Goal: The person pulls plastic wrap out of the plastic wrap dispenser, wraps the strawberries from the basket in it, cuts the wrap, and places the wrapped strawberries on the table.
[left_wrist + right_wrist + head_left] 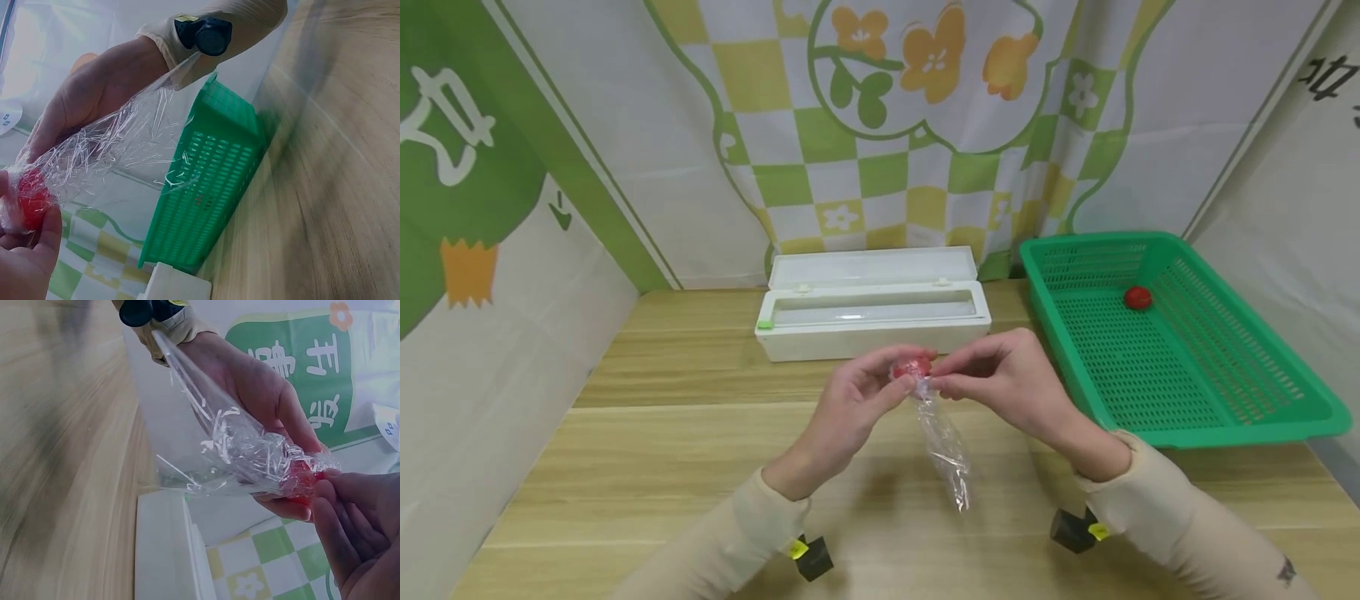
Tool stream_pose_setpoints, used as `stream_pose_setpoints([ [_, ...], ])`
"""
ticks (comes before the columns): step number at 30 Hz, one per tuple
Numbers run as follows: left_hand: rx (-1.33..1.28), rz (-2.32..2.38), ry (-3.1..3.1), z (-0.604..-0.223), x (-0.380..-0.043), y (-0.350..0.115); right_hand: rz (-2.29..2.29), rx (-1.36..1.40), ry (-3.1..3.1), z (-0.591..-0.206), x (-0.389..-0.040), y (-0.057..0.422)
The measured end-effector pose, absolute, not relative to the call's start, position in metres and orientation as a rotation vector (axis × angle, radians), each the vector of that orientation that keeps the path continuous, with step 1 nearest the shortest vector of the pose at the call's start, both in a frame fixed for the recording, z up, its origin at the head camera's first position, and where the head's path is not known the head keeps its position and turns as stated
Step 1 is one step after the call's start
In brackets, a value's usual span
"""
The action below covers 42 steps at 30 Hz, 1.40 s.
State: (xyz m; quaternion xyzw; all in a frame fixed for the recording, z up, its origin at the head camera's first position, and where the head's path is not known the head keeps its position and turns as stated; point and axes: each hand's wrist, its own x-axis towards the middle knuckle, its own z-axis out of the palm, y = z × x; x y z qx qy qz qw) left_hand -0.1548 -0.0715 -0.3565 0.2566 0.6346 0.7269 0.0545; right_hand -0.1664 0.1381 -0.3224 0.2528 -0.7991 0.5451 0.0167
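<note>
A small round red object (912, 368), wrapped in clear plastic film, is held above the table between both hands. My left hand (859, 398) grips it with thumb and fingers from the left. Thumb and fingertips of my right hand (1011, 383) pinch the gathered film right beside it. From there the loose plastic film (946, 450) hangs down in a crinkled tail, spread wide in the left wrist view. The red surface (34, 200) shows through the film, though the object's exact kind is unclear. In the right wrist view the fingers partly hide it.
Behind the hands stands a long white cling film box (872, 340), its lid raised, with film inside. A green plastic basket (1075, 367) at the right contains another small red object (1138, 298). The wooden table (647, 467) meets a patterned curtain (895, 175) at the back.
</note>
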Motion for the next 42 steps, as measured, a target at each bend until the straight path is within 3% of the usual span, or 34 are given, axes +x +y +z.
stream_pose_setpoints([
  [16,0.795,2.193,1.899,-0.355,-0.154,-0.072,1.739,0.767,-2.488,-0.328,-0.168,0.136],
  [27,0.635,2.278,1.973,-0.356,-0.158,-0.071,1.269,0.998,-2.238,-0.335,-0.161,0.127],
  [33,0.547,2.279,2.056,-0.356,-0.159,-0.070,1.131,0.960,-2.204,-0.339,-0.157,0.120],
  [42,0.591,2.274,2.028,-0.355,-0.156,-0.069,1.470,0.825,-2.203,-0.340,-0.161,0.122],
])
